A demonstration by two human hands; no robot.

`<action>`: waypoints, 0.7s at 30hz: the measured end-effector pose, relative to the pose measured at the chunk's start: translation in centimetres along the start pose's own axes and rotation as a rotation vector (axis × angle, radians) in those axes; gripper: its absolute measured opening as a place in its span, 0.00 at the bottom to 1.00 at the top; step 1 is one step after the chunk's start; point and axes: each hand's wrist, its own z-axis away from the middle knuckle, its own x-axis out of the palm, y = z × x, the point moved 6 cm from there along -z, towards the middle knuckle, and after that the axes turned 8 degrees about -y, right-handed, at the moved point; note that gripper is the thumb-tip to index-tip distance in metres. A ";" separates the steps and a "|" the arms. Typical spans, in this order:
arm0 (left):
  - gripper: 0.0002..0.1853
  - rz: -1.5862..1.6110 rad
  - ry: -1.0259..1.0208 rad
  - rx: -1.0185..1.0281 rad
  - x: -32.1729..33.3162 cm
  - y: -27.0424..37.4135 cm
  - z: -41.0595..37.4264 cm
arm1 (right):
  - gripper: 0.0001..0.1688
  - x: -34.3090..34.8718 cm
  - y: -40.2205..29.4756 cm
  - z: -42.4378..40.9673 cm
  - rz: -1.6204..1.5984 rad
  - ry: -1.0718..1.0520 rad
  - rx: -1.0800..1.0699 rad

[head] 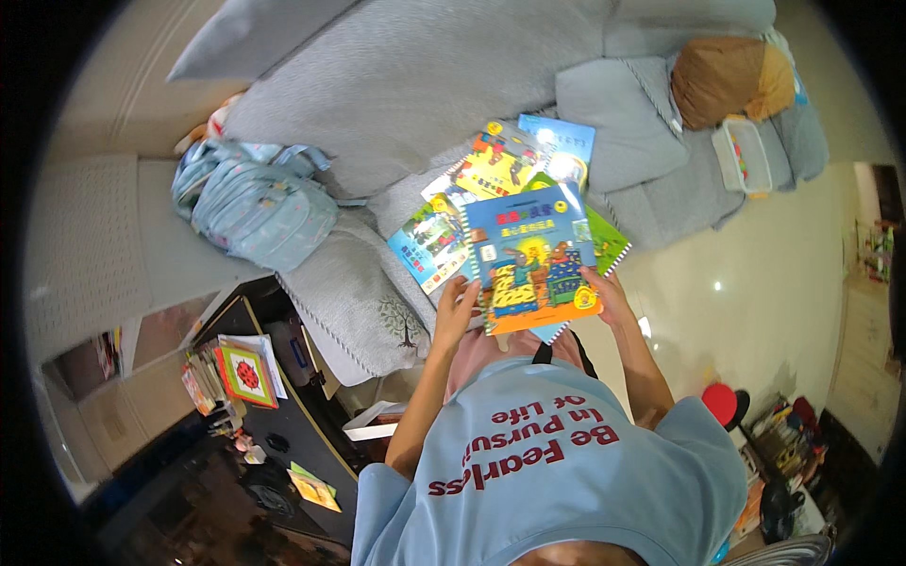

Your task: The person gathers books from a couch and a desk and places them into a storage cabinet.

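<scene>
A blue picture book (532, 247) with an orange lower edge, its cover showing two animals in beds, is held up in front of me. My left hand (459, 311) grips its lower left edge, and my right hand (607, 293) pinches its right edge near the bottom corner. Behind it, several more picture books overlap on the grey sofa: a yellow and grey one (495, 166), a light blue one (570, 141) with glare on it, a green one (610, 244), and a blue-green one (425, 237) at the left.
A light blue backpack (262, 205) rests on the sofa's left part. Grey cushions (616, 120), a brown cushion (718, 81) and a white plastic bin (754, 156) are at the right. A black table (304, 439) stands left of me, holding books (248, 375); a cluttered shelf (786, 439) is lower right.
</scene>
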 end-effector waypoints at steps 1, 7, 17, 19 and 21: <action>0.19 0.008 0.054 0.035 -0.5 1.4 -0.2 | 0.19 1.4 -0.2 -0.6 -0.007 -0.011 0.005; 0.12 0.315 0.050 0.112 -7.6 5.8 1.7 | 0.23 13.9 -3.9 -2.0 -0.068 -0.223 0.016; 0.13 1.177 0.134 0.548 -16.7 8.8 10.4 | 0.23 26.7 1.6 -1.1 -0.238 -0.413 -0.089; 0.14 1.262 0.010 0.564 -15.3 10.0 11.5 | 0.23 28.8 3.7 -2.0 -0.256 -0.401 -0.079; 0.15 1.175 -0.103 0.527 -12.1 11.6 12.0 | 0.23 29.1 6.1 -3.8 -0.266 -0.401 -0.057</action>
